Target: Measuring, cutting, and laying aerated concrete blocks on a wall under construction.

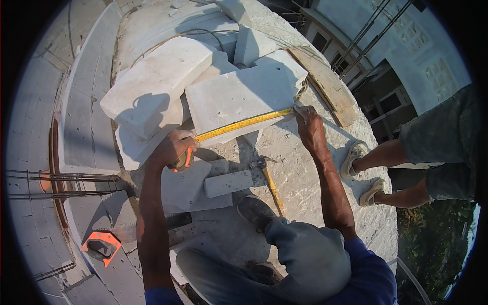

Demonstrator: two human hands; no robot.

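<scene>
Head view: both hands (175, 147) (309, 122) pinch a tape measure (188, 157); its long blade (246, 123) (along a block (239, 96)) slants up rightward.

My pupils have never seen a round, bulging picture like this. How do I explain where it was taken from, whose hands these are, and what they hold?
There is no machine arm here: these are a person's own bare hands. One wide fisheye camera on the person's head looks down, so straight edges bend near the rim. The left hand holds the case of a tape measure; the right hand holds the far end of its yellow blade, stretched along the near edge of a pale block. More pale blocks are piled around. On the rough surface lies a claw hammer; to the left is an orange-handled handsaw. The legs at right belong to another person.
</scene>
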